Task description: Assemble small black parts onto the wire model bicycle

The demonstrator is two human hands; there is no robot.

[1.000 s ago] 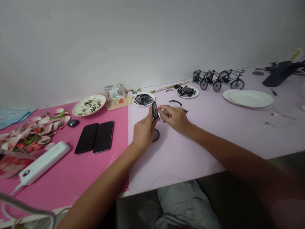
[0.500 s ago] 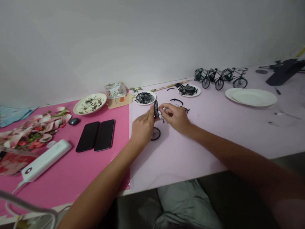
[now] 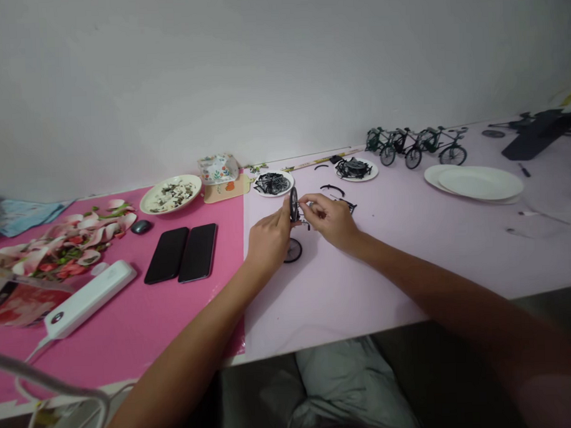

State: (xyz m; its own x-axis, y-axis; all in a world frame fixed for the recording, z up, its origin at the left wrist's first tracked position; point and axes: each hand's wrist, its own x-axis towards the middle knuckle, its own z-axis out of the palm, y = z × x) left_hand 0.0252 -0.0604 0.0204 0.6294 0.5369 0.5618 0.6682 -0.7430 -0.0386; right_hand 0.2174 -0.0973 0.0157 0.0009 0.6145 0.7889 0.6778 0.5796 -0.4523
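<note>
My left hand is closed on a small dark model bicycle part with a wheel standing upright at its fingertips. Another small wheel shows below the fingers, above the pale tabletop. My right hand pinches at the right side of the upright wheel; whatever is between its fingertips is too small to make out. Behind my right hand lie a curved black part and a dark piece partly hidden by the hand. Two plates of black parts, one at the left and one at the right, stand farther back.
Several assembled model bicycles stand by the wall. White plates and a small screwdriver lie at the right. On the pink mat are two phones, a white power strip, petals and a bowl.
The whole view has shifted slightly. My hands keep nearly the same pose around the upright wheel.
</note>
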